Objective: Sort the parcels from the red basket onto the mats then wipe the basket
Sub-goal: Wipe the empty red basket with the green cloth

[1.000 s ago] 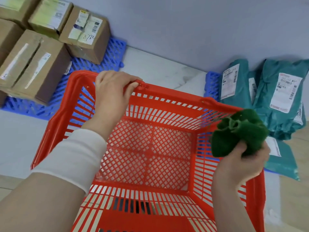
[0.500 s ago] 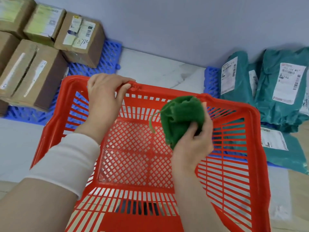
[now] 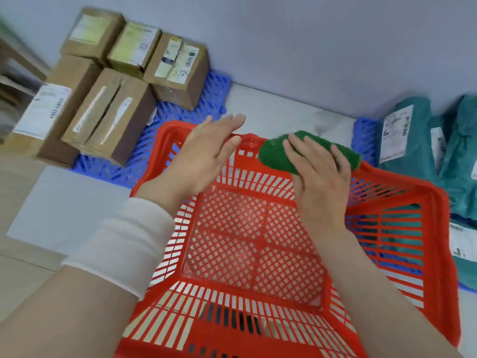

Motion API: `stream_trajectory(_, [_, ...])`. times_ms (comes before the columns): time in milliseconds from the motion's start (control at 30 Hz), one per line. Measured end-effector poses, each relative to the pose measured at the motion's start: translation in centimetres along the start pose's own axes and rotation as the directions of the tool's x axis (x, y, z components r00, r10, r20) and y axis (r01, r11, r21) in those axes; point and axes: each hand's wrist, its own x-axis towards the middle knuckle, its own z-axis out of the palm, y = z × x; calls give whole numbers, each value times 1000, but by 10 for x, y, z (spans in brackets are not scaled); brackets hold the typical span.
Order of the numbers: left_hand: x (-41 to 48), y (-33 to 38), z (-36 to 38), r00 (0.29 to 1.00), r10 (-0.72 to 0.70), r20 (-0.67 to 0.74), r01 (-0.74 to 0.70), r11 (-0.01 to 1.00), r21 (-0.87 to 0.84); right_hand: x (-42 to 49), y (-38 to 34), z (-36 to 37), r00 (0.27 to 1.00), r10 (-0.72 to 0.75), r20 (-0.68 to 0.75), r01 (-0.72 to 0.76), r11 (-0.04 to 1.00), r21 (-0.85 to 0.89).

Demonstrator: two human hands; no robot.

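1. At centre frame, your right hand (image 3: 317,177) grips the cloth (image 3: 273,151), pressing it on the far rim of the basket (image 3: 167,129).
2. Your left hand (image 3: 204,156) hovers flat-fingered over that rim, holding nothing.
3. Boxes (image 3: 111,115) sit upper left, bags (image 3: 405,140) right, on mats (image 3: 214,96).

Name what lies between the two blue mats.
In the head view: the far rim of the red basket, the green cloth held on it by the right hand, the left hand open above it; beyond, bare pale floor.

White ribbed sleeve (image 3: 121,244) around the left forearm; bare right arm (image 3: 374,293).
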Motion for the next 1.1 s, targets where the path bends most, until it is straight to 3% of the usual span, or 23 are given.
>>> stream_trajectory(67, [-9,-12,-22,999,-25,-31,27,998,63,9,8,-15,984,178,-26,-175,981,80])
stream_trajectory(133, [-26,-27,-42,975,-167,-149,183,978,96,27,-6,-15,942,333,-39,-317,923,217])
stream_trajectory(200, [-54,-34,-54,904,-402,-149,403,915,-21,42,-36,1,950,312,35,-312,926,211])
stream_trajectory(300, [-97,-38,-47,773,-633,36,627,754,-198,47,-90,34,940,301,162,-313,948,56])
stream_trajectory(400, [-114,-39,-37,749,-661,31,620,684,-385,42,-119,52,924,369,96,-375,925,55])
stream_trajectory(500, [-114,-41,-35,749,-662,10,605,679,-415,37,-126,58,962,271,44,-273,960,63])
stream_trajectory(633, [-115,-37,-38,746,-665,44,603,646,-468,38,-154,64,985,73,155,-107,969,222])
stream_trajectory(733, [-114,-35,-43,763,-643,62,571,627,-529,33,-177,65,963,-39,265,-93,878,470])
stream_trajectory(767, [-114,-35,-44,769,-635,69,562,621,-546,25,-178,65,943,-56,328,-147,815,561])
stream_trajectory(833, [-115,-35,-46,767,-635,94,559,589,-584,7,-167,61,875,144,462,-448,598,665])
stream_trajectory(867, [-116,-36,-46,758,-643,108,566,567,-599,-2,-155,59,784,318,533,-619,353,701])
stream_trajectory(933, [-117,-37,-46,747,-654,120,576,545,-609,-19,-134,52,534,480,696,-695,-219,684])
stream_trajectory(967, [-117,-38,-45,750,-651,115,573,554,-604,-25,-128,52,464,485,741,-675,-349,650])
stream_trajectory(1000, [-117,-39,-45,756,-646,106,569,569,-594,-26,-127,57,460,500,734,-676,-338,654])
stream_trajectory(1033, [-117,-40,-44,762,-641,97,565,583,-584,-24,-131,65,510,517,687,-695,-223,683])
stream_trajectory(1100, [-117,-42,-41,773,-630,76,554,612,-564,-17,-149,85,680,465,566,-681,116,723])
